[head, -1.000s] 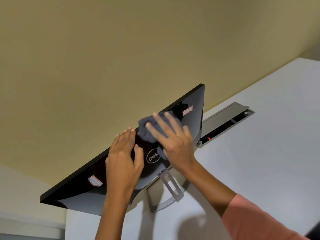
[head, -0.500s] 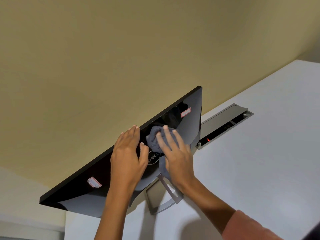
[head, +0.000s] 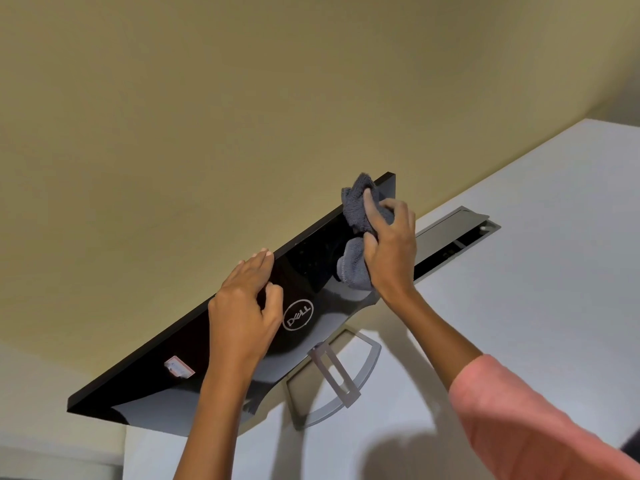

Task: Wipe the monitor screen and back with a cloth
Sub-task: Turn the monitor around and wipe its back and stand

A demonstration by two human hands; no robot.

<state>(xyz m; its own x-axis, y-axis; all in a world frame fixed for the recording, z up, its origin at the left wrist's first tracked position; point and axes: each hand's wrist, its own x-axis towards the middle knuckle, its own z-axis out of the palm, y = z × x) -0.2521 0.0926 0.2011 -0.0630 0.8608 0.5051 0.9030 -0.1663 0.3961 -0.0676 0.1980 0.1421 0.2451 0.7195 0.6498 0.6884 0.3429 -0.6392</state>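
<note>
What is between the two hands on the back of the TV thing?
In the head view, only bare glossy black monitor back lies between the left hand and the cloth-holding right hand; the round logo sits just below.

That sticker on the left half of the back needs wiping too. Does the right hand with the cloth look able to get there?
Probably not directly: the left hand and forearm, braced on the monitor, lie between the right hand holding the cloth and the sticker.

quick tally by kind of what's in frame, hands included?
Monitor: 1
Monitor stand: 1
Grey cloth: 1
Hands: 2, left hand, right hand
Sticker: 1
Desk cable hatch: 1
Desk: 1
Total: 8
</note>
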